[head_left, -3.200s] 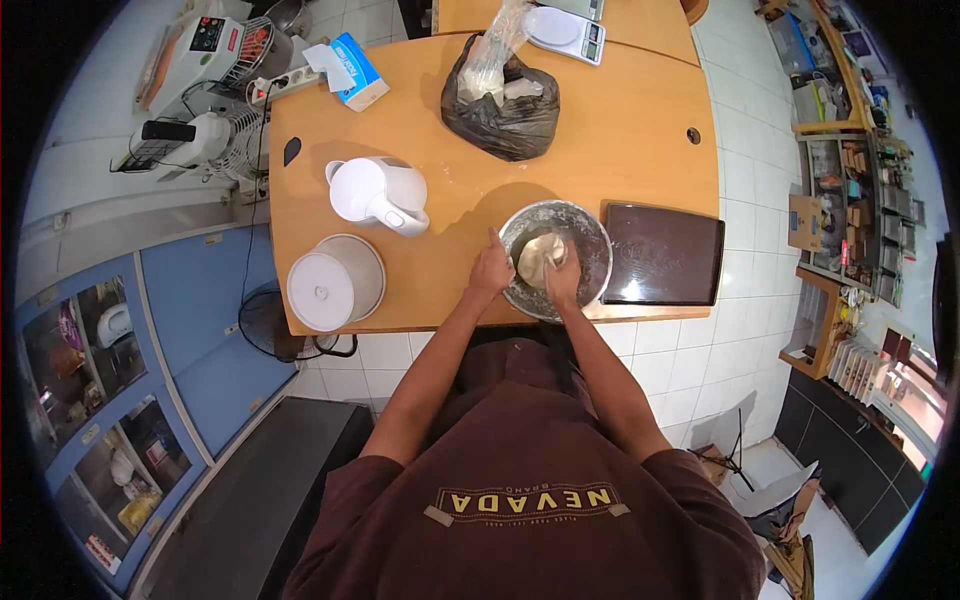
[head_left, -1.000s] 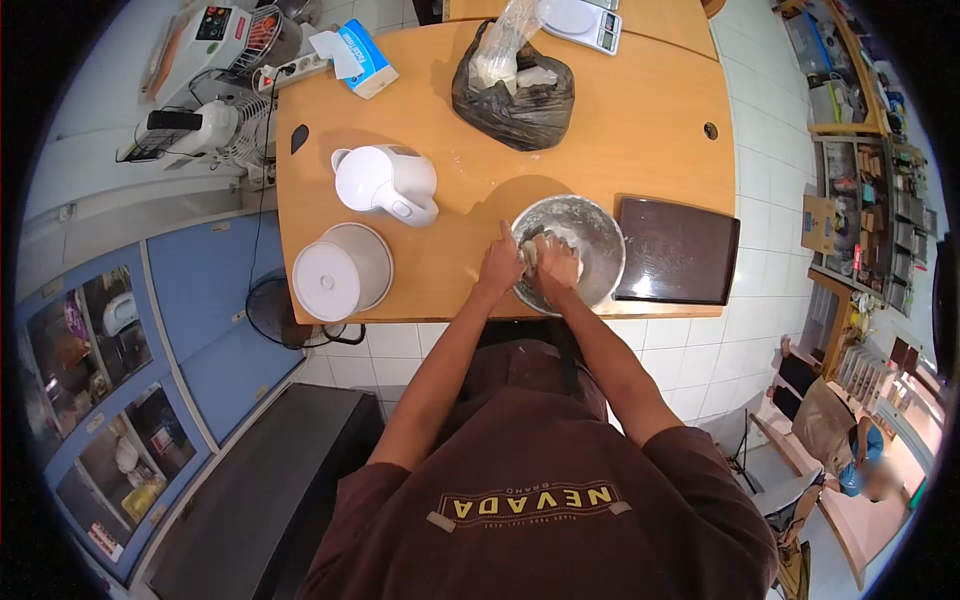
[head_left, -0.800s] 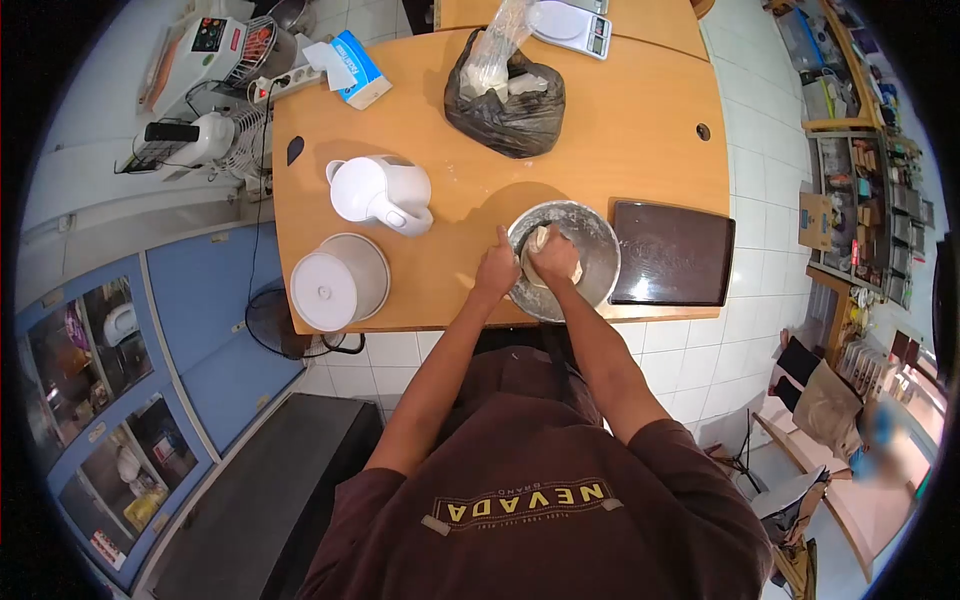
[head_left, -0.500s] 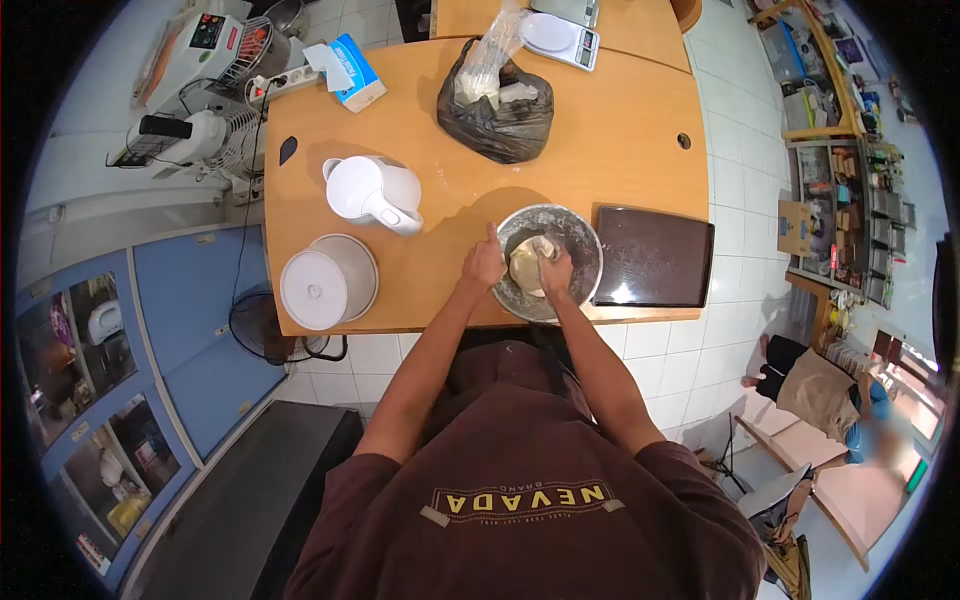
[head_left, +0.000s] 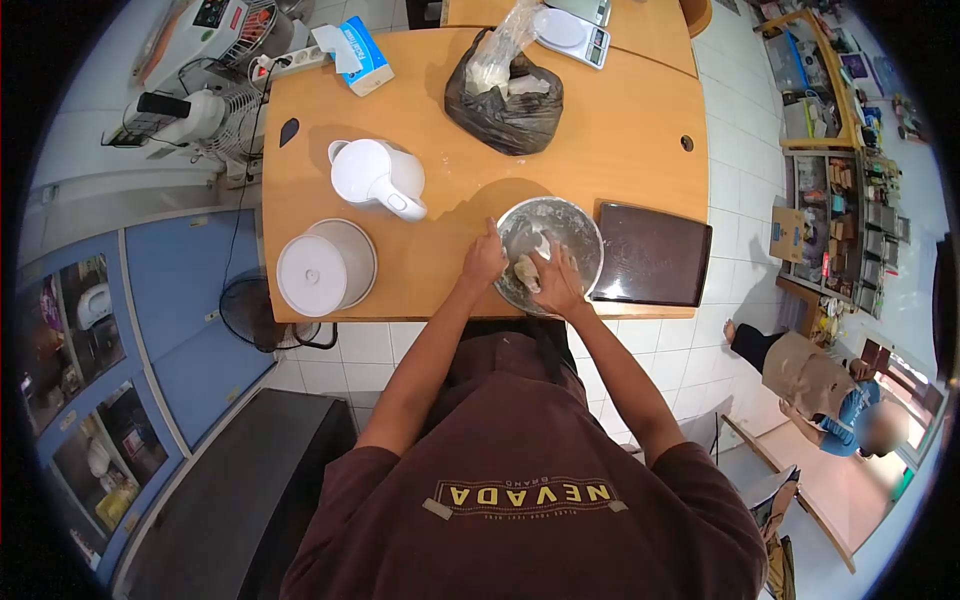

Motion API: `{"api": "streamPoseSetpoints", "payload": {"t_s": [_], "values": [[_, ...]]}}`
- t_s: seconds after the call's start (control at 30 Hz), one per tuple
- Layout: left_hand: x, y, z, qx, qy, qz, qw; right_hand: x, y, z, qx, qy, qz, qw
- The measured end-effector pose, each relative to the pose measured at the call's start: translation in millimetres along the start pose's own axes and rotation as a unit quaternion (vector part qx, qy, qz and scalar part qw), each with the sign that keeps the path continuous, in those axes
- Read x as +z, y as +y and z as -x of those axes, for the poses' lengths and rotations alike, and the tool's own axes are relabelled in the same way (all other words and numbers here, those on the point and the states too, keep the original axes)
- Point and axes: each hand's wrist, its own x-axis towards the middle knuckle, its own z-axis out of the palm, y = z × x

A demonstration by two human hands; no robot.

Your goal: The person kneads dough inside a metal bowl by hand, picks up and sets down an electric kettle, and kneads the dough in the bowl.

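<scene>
A metal bowl (head_left: 590, 225) dusted with flour stands near the table's front edge. My left hand (head_left: 485, 260) is closed on its left rim. Inside the bowl, a lump of pale dough (head_left: 526, 273) lies under and beside my right hand (head_left: 560, 280), which presses on it with the fingers curled over. The hand hides part of the dough.
Right of the bowl lies a dark tray (head_left: 655, 255). To the left stand a white kettle (head_left: 370, 175) and a lidded white container (head_left: 325, 270). A black plastic bag (head_left: 510, 120), kitchen scale (head_left: 572, 35) and tissue box (head_left: 362, 65) sit farther back. Another person (head_left: 815, 385) is at right.
My right hand has shifted from gripping the raised dough to pressing over it, so less dough shows. My left hand stays on the rim. The other person has moved slightly.
</scene>
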Motion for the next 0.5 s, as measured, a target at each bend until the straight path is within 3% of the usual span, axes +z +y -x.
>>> {"api": "streamPoseSetpoints", "payload": {"t_s": [0.03,0.13,0.33,0.43,0.5], "values": [[0,0,1,-0.005,0.001,0.003,1.000,-1,-2,-2,-0.005,-0.014,0.006,1.000],[1,-1,1,-0.010,0.006,0.005,1.000,22,0,-4,-0.010,-0.009,-0.140,0.990],[6,-3,6,0.012,0.010,0.000,1.000,80,-1,-26,0.050,0.058,-0.059,0.995],[6,-1,6,-0.009,-0.006,0.013,1.000,76,1,-48,0.090,-0.007,-0.046,0.995],[7,-2,4,-0.015,-0.009,0.000,1.000,72,-2,-61,0.148,0.021,-0.087,0.985]]}}
